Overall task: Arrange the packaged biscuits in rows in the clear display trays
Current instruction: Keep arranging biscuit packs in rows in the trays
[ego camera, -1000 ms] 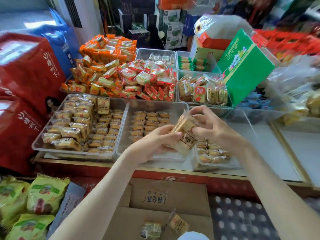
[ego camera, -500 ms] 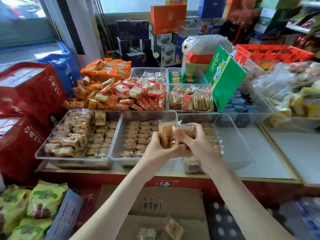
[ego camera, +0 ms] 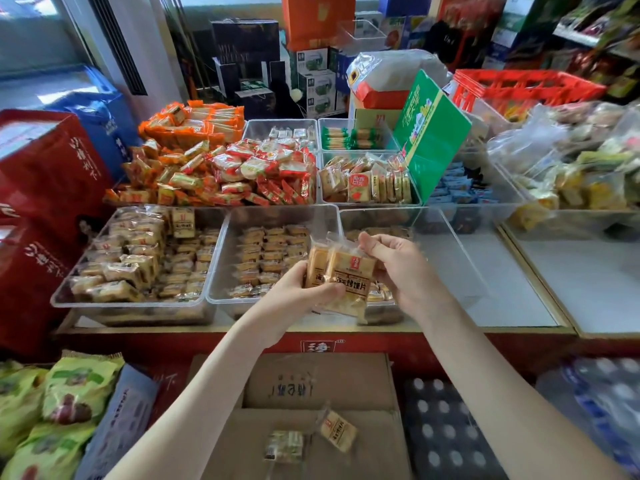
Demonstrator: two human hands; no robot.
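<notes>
My left hand (ego camera: 300, 289) and my right hand (ego camera: 401, 271) together grip a small stack of clear-wrapped golden biscuit packets (ego camera: 341, 271), held above the front edge between two clear trays. The middle tray (ego camera: 221, 265) holds neat rows of the same packets. The right tray (ego camera: 460, 251) has a few packets at its near left, partly hidden by my hands. The left tray (ego camera: 69, 289) is heaped with loose packets. Two more packets (ego camera: 337, 435) lie on a cardboard box (ego camera: 311, 389) below the counter.
Behind the front trays are piles of orange and red snack packs (ego camera: 221, 168), further clear trays, a tilted green box (ego camera: 431, 133) and a red crate (ego camera: 526, 86). Red bags (ego camera: 45, 181) stand at left; green bags (ego camera: 76, 393) and bottled water (ego camera: 450, 431) sit on the floor.
The camera view has tilted up and pulled back. My hands have kept hold of the biscuit packets and turned them, so the printed face now shows toward me.
</notes>
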